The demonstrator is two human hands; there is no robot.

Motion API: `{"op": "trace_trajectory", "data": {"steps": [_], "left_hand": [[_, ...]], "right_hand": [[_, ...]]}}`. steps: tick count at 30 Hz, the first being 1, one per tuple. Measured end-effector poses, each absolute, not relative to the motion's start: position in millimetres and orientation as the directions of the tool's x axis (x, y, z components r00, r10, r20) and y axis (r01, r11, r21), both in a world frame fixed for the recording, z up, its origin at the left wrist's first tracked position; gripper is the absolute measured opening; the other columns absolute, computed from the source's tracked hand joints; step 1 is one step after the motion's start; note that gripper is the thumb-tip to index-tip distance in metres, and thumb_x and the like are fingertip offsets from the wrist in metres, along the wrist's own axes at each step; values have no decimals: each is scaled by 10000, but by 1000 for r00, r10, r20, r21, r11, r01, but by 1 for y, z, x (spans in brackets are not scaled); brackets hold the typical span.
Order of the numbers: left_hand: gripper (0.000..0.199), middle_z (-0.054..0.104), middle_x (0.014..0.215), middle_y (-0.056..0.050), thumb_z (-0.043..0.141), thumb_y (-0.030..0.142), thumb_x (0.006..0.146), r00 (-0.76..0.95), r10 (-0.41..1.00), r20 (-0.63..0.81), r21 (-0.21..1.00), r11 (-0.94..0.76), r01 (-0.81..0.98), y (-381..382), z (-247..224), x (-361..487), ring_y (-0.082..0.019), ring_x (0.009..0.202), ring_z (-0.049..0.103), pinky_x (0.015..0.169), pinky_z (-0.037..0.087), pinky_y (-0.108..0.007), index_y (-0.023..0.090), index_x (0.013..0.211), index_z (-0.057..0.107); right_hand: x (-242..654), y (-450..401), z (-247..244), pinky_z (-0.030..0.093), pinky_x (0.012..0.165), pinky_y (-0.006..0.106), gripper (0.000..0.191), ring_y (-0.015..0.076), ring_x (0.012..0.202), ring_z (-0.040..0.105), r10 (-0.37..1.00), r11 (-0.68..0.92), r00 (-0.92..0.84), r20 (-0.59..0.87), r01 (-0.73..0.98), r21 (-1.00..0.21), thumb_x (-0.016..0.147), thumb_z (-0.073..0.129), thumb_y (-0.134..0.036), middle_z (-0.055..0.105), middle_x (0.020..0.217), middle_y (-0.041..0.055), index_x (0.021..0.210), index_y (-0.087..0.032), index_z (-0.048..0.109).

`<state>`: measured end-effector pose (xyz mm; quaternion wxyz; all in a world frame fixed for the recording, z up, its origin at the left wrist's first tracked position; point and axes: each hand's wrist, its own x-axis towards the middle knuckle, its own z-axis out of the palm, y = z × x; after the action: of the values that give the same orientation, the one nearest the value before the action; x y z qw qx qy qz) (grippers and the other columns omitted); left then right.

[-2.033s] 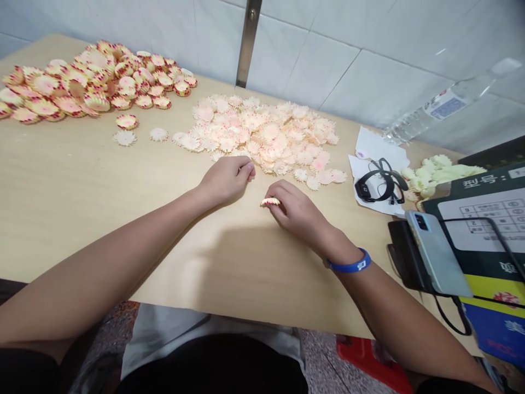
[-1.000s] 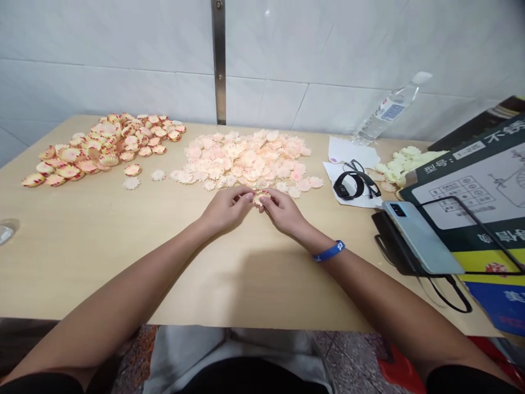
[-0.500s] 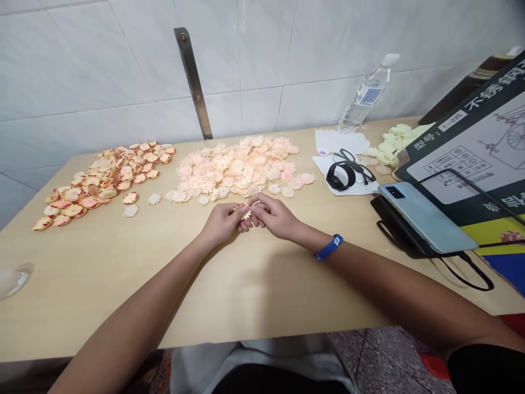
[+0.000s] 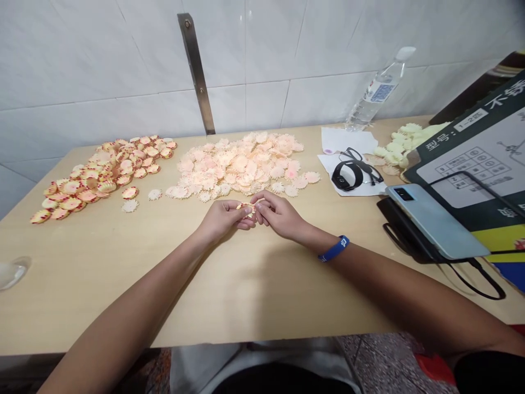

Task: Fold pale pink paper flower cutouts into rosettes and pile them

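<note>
Looks like a basic piecework spot to me, more small workshop than home. White glazed wall tiles [image 4: 287, 54] run across the top of the frame, with a screwed-on metal strip [image 4: 196, 71] at upper left. The bare light-wood tabletop [image 4: 82, 284] butts against them and carries big loose heaps of pink-and-cream flower-shaped pieces [image 4: 238, 164]. Speckled terrazzo floor [image 4: 389, 364] shows at bottom right. Personal bits sit off to the right: a plastic water bottle [image 4: 379, 87], a phone [image 4: 435, 221] and glasses [image 4: 361, 164].

One small frilled peach flower piece [image 4: 246, 208], red-flecked; pinched between left hand [image 4: 221, 219] and right hand [image 4: 279, 214]
</note>
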<state>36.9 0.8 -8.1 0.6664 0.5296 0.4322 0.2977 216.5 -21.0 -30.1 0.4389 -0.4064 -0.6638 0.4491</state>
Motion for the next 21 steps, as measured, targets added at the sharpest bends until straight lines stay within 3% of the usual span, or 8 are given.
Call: {"op": "trace_trajectory", "data": {"steps": [6,12,18,21], "left_hand": [[501,535,443,-24,577,538,848,358,903,-238,947,134,291,-6,-2,43,-106,401,477,456,389,-251,171,513,524],[532,371,388,37,489,557,876,285,948,-144,931,33,362,-9,-3,44,-75,368,305,419,262,-242,199,492,404],[583,380,361,35,426,551,922,266,957,-113,917,-3,398,-9,-6,45,-69,355,356,429,303,-220,187,467,398],[598,467,383,8,388,571,943,324,938,-125,932,-1,364,-8,-8,45,-86,363,451,442,366,-214,176,499,461]], "right_hand": [[217,-21,-30,387,547,243,125,113,543,481,929,287,-293,227,182,-941,931,445,-272,521,583,-57,983,-189,523],[216,-25,-31,379,548,243,157,109,540,464,920,379,-188,344,196,-905,933,508,-330,505,583,-54,967,-186,561],[207,-26,-35,384,550,241,157,112,591,488,899,437,-156,410,249,-864,870,613,-302,581,678,-6,946,-178,671],[206,-25,-36,396,566,242,105,114,602,498,886,462,-140,442,339,-820,868,592,-214,587,702,-2,920,-183,678]]}}
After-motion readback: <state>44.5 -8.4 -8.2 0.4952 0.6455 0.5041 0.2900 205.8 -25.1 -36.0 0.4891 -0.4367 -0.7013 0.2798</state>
